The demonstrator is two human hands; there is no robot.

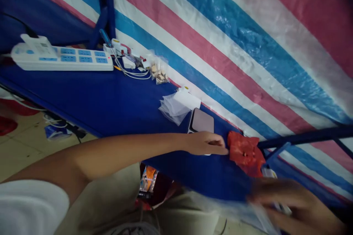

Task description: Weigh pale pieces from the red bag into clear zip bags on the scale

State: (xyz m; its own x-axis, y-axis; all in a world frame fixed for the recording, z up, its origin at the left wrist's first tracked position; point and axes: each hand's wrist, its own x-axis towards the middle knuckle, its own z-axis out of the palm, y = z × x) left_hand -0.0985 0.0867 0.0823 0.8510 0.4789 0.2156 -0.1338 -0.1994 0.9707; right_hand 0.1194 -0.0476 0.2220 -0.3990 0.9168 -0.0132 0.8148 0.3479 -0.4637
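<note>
My left hand [206, 143] is over the blue table, in front of a small digital scale [203, 119] with a flat grey top. Its fingers are loosely bent with a gap between them, and nothing shows inside. The fingertips point at a crumpled red plastic bag [245, 152] and come close to its left edge. At the lower right, my right hand [292, 203] is smeared by motion. It seems closed on a clear plastic bag [228, 205], which trails to the left, also blurred. Small white items beside the right hand are too blurred to name.
Clear plastic bags [175, 106] lie behind the scale. Further left are a small bag of tan pieces [160, 71], a tangle of white cables [135, 75], a screwdriver [105, 38] and a white power strip [66, 58]. A striped tarp [220, 44] rises behind the table.
</note>
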